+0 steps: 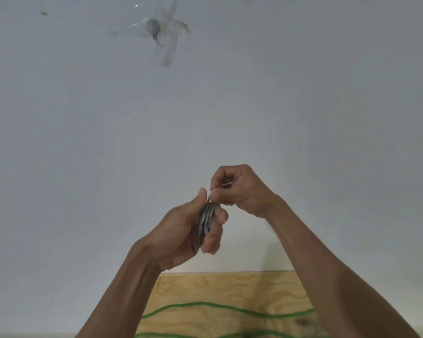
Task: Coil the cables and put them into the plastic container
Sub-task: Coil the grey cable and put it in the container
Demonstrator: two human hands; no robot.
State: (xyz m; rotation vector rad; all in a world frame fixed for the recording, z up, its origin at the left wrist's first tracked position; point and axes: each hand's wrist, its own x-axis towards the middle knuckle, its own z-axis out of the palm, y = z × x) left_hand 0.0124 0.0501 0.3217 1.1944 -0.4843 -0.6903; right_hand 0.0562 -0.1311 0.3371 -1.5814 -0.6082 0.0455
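Grey coiled cable (pixel 206 222), clamped in the left hand (pixel 186 230), its upper end pinched by the right hand (pixel 239 189) directly above (both raised over the white tabletop (pixel 83 142)).

place: plain work spot, kind of room unclear | signs: big white table (pixel 83 167) | bare wood board (pixel 230 296) with green lines (pixel 205 305) | clear plastic bag (pixel 156 32)

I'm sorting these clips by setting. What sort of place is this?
Probably a makeshift workbench against a plain wall, not a kitted-out workshop. A bare plywood board marked with green wavy lines meets a white wall, which carries a taped-up clear plastic piece.
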